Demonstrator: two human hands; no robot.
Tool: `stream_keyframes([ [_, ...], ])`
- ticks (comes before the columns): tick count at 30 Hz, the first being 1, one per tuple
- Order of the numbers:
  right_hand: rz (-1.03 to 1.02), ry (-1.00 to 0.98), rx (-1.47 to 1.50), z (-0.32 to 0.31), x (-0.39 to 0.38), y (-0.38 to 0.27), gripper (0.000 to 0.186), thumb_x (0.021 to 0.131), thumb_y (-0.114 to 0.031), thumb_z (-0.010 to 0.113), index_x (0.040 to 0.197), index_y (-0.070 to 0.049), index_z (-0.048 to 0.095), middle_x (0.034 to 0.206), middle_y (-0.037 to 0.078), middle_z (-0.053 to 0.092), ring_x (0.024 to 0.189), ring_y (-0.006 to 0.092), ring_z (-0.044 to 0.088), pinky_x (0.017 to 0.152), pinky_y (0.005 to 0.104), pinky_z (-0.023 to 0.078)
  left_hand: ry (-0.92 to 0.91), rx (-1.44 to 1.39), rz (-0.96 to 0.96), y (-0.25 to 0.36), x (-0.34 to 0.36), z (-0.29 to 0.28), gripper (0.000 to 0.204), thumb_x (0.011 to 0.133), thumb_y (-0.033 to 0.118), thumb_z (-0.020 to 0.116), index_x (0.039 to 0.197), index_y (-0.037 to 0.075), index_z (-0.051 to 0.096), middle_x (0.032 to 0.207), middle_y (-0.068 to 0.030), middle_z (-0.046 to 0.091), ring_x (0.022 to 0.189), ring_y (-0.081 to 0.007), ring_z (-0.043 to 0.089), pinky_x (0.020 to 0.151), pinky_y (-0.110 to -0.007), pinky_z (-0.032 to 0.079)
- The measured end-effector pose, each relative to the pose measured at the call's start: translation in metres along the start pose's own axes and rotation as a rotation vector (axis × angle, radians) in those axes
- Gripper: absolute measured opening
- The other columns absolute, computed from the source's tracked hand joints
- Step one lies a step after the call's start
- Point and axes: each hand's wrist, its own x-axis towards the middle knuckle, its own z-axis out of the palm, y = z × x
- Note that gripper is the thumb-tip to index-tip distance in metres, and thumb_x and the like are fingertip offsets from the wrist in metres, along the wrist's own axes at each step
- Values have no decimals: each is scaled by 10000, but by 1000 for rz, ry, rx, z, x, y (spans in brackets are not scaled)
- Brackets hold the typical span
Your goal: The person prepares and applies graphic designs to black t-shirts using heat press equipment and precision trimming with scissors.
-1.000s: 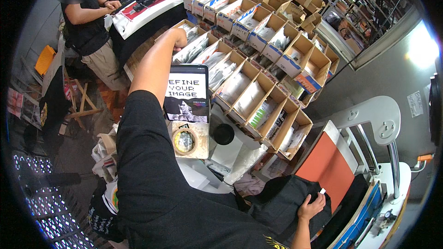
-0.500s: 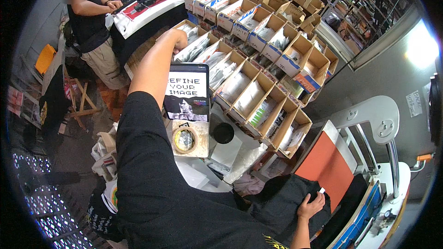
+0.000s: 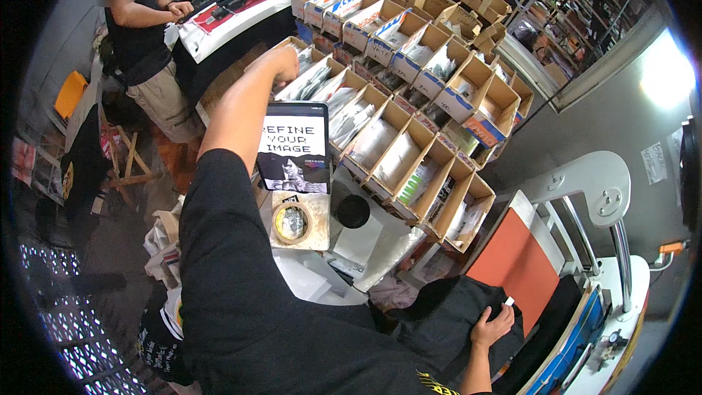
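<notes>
If left hand [image 3: 279,64] beyond tablet [image 3: 295,148] (grip indiscernible) is lowered, tablet may be knocked; black garment [image 3: 439,309] is held by right hand [image 3: 493,327].

Garment-printing workshop, heat press [image 3: 585,175], orange pad [image 3: 516,267], rows of cardboard bins [image 3: 455,105], black garment [image 3: 439,316]

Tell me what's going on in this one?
The person's left hand reaches to the left end of the near row of cardboard bins; whether it grips anything is hidden. The right hand rests on black cloth next to an orange-red pad, a small white piece at its fingertips. A tablet stands lit below the left forearm. Another person stands at a white-covered table.
</notes>
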Motion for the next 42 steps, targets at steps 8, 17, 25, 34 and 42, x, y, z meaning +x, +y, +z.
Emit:
stream_keyframes([
  [8,16,-8,-13,-2,1,-6,460,934,-288,643,1297,-24,540,1376,208,511,1314,392,441,1093,518,324,133,-200,-74,-15,-14,-33,75,789,29,715,855,35,749,683,-77,697,552,-154,660,534,-347,530],
  [17,13,-13,-2,-3,1,-5,469,920,-292,646,1289,-19,550,1352,208,512,1298,392,446,1085,518,322,216,-247,-15,-21,-18,-31,256,774,98,833,1019,64,766,827,-129,743,700,-189,705,658,-373,550],
  [25,-1,6,-15,2,0,-1,475,920,-287,653,1298,-20,548,1360,208,513,1303,391,446,1089,513,325,302,-142,-3,-24,-21,-36,317,770,316,867,951,68,787,905,-172,752,819,-287,723,789,-399,554],
  [34,2,8,-17,0,1,-3,470,920,-284,652,1294,-19,549,1355,207,510,1295,390,451,1083,511,328,253,-136,-21,-24,-20,-34,386,763,339,881,989,42,779,901,-175,751,822,-270,726,780,-403,552],
  [42,-3,12,-6,0,1,-4,457,913,-267,656,1282,-18,552,1349,206,509,1295,389,451,1079,512,328,278,-196,1,-32,-10,-29,257,833,262,829,918,27,768,760,-140,729,621,-211,680,636,-391,537],
])
